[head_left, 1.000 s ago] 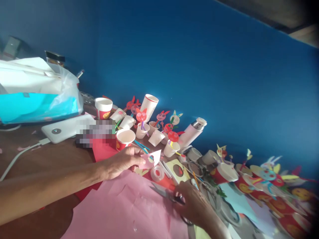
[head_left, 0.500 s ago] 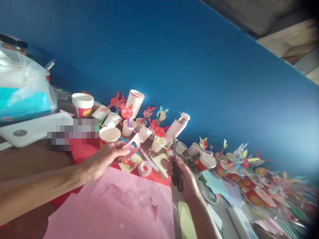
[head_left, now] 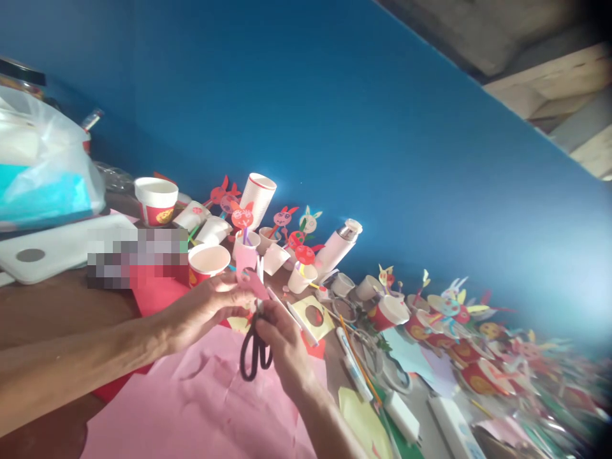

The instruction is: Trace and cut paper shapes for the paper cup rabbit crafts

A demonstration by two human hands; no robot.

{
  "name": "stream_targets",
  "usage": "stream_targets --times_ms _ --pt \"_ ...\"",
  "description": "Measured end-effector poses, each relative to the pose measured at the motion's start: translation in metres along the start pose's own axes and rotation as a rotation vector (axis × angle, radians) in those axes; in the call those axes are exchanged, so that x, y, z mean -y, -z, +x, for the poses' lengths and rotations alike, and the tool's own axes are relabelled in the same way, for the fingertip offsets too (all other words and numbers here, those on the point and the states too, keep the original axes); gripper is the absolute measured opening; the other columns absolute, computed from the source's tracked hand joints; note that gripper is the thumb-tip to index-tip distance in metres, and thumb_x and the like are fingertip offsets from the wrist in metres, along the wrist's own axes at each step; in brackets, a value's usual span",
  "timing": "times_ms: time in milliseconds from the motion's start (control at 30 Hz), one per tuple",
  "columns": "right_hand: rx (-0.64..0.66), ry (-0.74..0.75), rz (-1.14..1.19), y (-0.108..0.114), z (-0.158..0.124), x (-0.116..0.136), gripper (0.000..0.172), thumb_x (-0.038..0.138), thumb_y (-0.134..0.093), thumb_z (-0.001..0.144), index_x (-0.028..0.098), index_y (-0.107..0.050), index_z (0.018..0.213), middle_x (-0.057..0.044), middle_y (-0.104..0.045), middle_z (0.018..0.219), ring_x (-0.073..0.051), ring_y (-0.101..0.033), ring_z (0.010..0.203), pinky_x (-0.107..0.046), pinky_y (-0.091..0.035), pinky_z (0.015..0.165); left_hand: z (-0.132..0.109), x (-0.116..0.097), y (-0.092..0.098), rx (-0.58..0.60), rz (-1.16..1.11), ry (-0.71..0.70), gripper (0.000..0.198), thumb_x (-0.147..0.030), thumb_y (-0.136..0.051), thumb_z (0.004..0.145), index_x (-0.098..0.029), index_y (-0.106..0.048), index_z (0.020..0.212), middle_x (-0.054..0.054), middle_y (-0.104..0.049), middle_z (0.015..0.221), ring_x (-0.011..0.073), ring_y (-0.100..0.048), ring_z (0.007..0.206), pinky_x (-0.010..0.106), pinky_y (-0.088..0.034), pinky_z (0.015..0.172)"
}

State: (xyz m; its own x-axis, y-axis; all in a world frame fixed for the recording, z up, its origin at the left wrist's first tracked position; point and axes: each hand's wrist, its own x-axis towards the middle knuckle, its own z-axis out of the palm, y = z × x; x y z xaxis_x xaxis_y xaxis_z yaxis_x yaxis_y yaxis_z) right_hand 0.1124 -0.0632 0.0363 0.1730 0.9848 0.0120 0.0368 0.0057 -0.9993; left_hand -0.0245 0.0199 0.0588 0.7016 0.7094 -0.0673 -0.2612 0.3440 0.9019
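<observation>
A small piece of pink paper (head_left: 247,264) with a cut-out curve is pinched in my left hand (head_left: 222,296). My right hand (head_left: 282,331) is closed on black-handled scissors (head_left: 255,349), whose blades stand upright close against the pink paper. Whether the blades touch or cut it, I cannot make out. Below both hands lies a large sheet of pink paper (head_left: 205,408). Just right of my right hand is a pale yellow paper (head_left: 326,319) with a round hole, with white markers (head_left: 302,323) lying beside it.
Small cups with paper animal figures (head_left: 243,220) stand behind the hands. Further back are a stack of paper cups (head_left: 259,197) and a white thermos (head_left: 335,247). More decorated cups (head_left: 473,357) crowd the right side. A plastic bag (head_left: 48,159) sits at left.
My right hand has moved left with the scissors, bringing them to the pink piece in my left hand. The pink piece has turned and now stands more upright.
</observation>
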Motion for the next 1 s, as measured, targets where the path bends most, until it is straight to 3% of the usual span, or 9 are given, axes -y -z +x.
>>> stream_targets --times_ms 200,367,500,600,667,767,867,1000 --pt "0.028 0.145 -0.527 -0.012 -0.008 -0.008 0.012 0.015 -0.046 0.081 0.018 -0.058 0.082 0.003 -0.052 0.07 -0.012 -0.046 0.065 -0.024 -0.036 0.06 -0.001 0.011 0.0 -0.052 0.177 0.071 0.026 -0.033 -0.069 0.067 -0.016 -0.064 0.085 0.003 -0.067 0.079 0.0213 -0.063 0.082 0.031 -0.045 0.077" --pt "-0.194 0.55 -1.065 -0.014 -0.015 -0.012 0.031 0.021 -0.048 0.083 0.021 -0.055 0.113 -0.009 -0.054 0.106 -0.025 -0.047 0.093 -0.04 -0.036 0.079 -0.003 0.01 -0.001 -0.086 0.117 0.019 0.022 -0.032 -0.065 0.072 -0.014 -0.062 0.085 0.005 -0.069 0.085 0.0205 -0.064 0.081 0.03 -0.047 0.076" --pt "-0.29 0.701 -1.307 -0.01 -0.018 -0.011 0.033 0.029 -0.054 0.083 0.028 -0.055 0.116 -0.007 -0.057 0.103 -0.026 -0.048 0.089 -0.042 -0.035 0.074 -0.004 0.006 -0.004 -0.23 0.069 -0.015 0.023 -0.031 -0.071 0.066 -0.014 -0.059 0.077 0.0 -0.064 0.07 0.0161 -0.061 0.068 0.028 -0.047 0.067" --pt "-0.187 0.697 -1.338 -0.009 -0.02 -0.006 0.036 0.028 -0.053 0.082 0.027 -0.055 0.117 -0.006 -0.059 0.09 -0.024 -0.051 0.08 -0.039 -0.037 0.068 -0.001 0.006 -0.002 -0.286 0.044 -0.035 0.026 -0.033 -0.072 0.064 -0.014 -0.058 0.074 -0.001 -0.06 0.067 0.0141 -0.059 0.067 0.027 -0.046 0.065" --pt "-0.12 0.661 -1.331 -0.01 -0.021 -0.004 0.041 0.025 -0.053 0.081 0.023 -0.052 0.121 -0.007 -0.06 0.092 -0.025 -0.053 0.082 -0.04 -0.04 0.069 0.001 0.008 0.0 -0.293 0.027 -0.032 0.026 -0.034 -0.072 0.064 -0.014 -0.059 0.075 0.0 -0.061 0.068 0.0142 -0.059 0.067 0.027 -0.046 0.066" --pt "-0.181 0.659 -1.358 -0.011 -0.022 -0.006 0.045 0.025 -0.054 0.079 0.019 -0.049 0.123 -0.012 -0.062 0.094 -0.028 -0.056 0.083 -0.04 -0.044 0.067 0.003 0.01 0.003 -0.286 0.011 -0.049 0.026 -0.034 -0.072 0.064 -0.014 -0.058 0.075 -0.001 -0.06 0.068 0.0135 -0.058 0.065 0.03 -0.048 0.069" --pt "-0.253 0.634 -1.418 -0.007 -0.02 -0.013 0.035 0.027 -0.052 0.081 0.016 -0.056 0.115 -0.013 -0.065 0.083 -0.029 -0.061 0.072 -0.036 -0.044 0.056 0.002 0.011 0.003 -0.277 0.034 -0.042 0.029 -0.034 -0.072 0.065 -0.014 -0.059 0.082 0.002 -0.061 0.075 0.0154 -0.059 0.072 0.032 -0.048 0.074" --pt "-0.14 0.374 -1.278 0.003 -0.012 -0.018 0.027 0.028 -0.049 0.084 0.018 -0.061 0.106 -0.008 -0.068 0.065 -0.024 -0.064 0.054 -0.031 -0.041 0.05 -0.001 0.01 0.001 -0.183 -0.042 0.022 0.032 -0.033 -0.073 0.065 -0.014 -0.059 0.086 0.005 -0.061 0.086 0.0189 -0.059 0.084 0.034 -0.049 0.076"
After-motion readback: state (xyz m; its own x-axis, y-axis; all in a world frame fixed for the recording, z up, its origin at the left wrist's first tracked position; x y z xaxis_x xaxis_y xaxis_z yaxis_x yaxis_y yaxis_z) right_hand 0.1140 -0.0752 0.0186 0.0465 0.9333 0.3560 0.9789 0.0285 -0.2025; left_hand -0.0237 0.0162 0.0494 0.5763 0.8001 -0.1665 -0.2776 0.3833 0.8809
